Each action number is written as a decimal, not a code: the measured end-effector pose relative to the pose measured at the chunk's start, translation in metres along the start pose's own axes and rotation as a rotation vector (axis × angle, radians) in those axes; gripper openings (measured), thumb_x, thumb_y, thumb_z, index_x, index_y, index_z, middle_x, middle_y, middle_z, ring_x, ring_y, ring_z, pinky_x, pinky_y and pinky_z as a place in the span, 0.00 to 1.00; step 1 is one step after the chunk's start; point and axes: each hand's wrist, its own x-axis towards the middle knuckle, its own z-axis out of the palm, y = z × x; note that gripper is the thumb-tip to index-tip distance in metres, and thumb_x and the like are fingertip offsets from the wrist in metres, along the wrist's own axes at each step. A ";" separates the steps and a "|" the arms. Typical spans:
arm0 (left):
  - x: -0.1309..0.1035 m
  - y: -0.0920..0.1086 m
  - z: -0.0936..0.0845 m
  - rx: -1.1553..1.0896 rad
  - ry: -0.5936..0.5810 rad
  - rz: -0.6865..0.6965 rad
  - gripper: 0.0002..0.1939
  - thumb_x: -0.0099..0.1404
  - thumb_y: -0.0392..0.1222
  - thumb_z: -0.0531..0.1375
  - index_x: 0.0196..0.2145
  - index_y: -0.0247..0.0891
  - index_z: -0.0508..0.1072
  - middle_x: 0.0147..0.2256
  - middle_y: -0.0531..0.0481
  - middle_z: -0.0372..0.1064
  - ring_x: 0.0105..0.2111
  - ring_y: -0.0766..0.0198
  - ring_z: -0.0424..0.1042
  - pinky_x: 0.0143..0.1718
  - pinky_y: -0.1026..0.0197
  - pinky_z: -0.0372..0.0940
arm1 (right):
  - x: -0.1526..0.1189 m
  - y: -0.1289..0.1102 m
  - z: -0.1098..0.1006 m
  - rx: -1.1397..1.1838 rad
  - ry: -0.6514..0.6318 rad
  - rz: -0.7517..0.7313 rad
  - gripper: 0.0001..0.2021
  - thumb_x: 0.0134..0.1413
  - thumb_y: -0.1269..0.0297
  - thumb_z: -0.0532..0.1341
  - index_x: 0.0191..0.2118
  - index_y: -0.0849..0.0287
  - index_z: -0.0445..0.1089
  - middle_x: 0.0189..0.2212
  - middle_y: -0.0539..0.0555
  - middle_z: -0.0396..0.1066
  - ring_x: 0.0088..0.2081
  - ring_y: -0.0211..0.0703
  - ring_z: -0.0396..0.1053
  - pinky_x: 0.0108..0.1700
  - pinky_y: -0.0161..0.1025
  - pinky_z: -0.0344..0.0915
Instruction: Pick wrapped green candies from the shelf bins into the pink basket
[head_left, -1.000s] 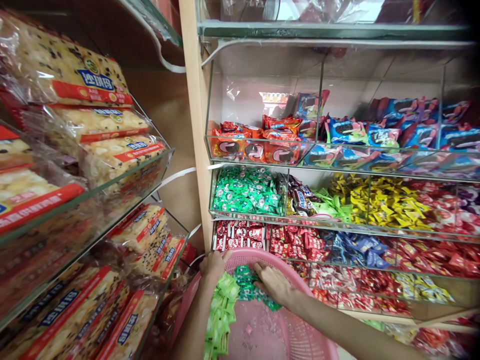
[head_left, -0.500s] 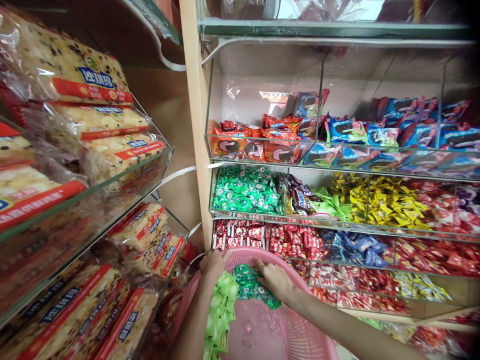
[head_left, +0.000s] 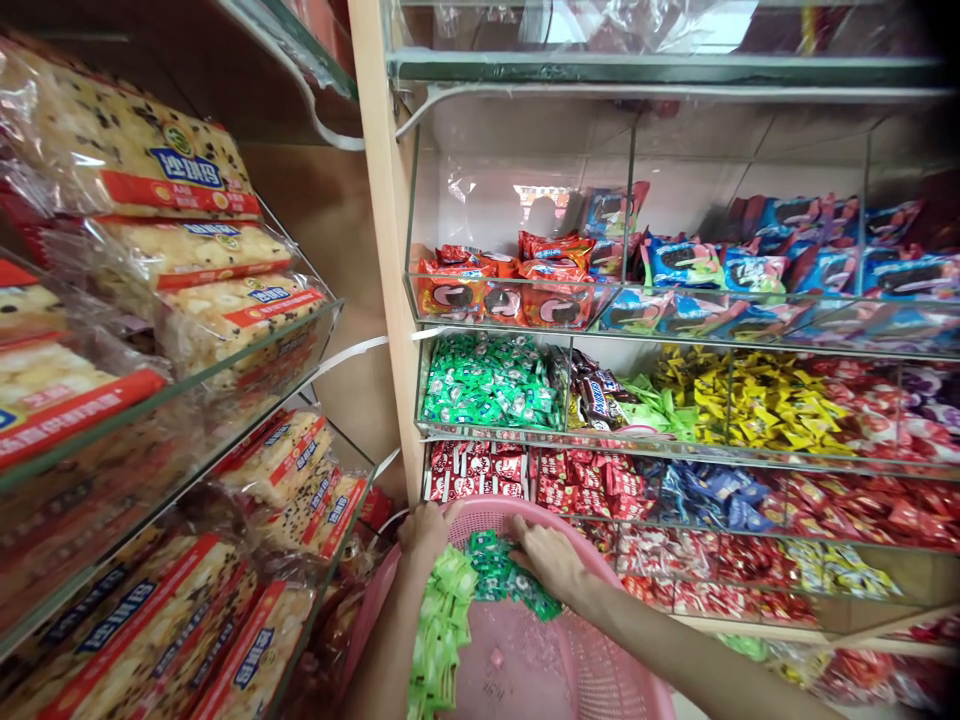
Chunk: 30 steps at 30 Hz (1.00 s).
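Note:
My left hand [head_left: 427, 530] is closed over the far left rim of a pink plastic basket [head_left: 544, 515]. Bright green wrapped candies [head_left: 442, 630] lie along the basket's left side, partly behind my left forearm. Inside the basket, my right hand [head_left: 549, 557] bends its fingers down onto dark green wrapped candies [head_left: 487, 562] near the far wall. The fingers look closed on some of these, though the fingertips are partly hidden among the wrappers. A tiny pink piece [head_left: 496, 657] lies on the basket floor.
Ahead, clear shelf bins hold green candies [head_left: 491, 385], yellow candies [head_left: 780, 400], red packets [head_left: 476, 470] and blue packets [head_left: 712, 495]. Cookie packs [head_left: 682, 265] fill the bin above. Packaged pastries [head_left: 180, 170] crowd glass-edged shelves on the left. A wooden post [head_left: 386, 230] divides the two sides.
The camera view has shifted slightly, so the upper shelves sit a little lower and further left. Both hands keep nearly the same places at the basket.

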 end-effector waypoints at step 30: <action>0.001 -0.001 0.004 0.001 0.030 0.000 0.39 0.63 0.66 0.38 0.43 0.32 0.74 0.43 0.32 0.72 0.44 0.45 0.71 0.40 0.52 0.63 | -0.011 -0.011 -0.028 -0.021 0.055 -0.121 0.18 0.58 0.61 0.57 0.51 0.65 0.58 0.37 0.62 0.73 0.39 0.52 0.71 0.32 0.40 0.60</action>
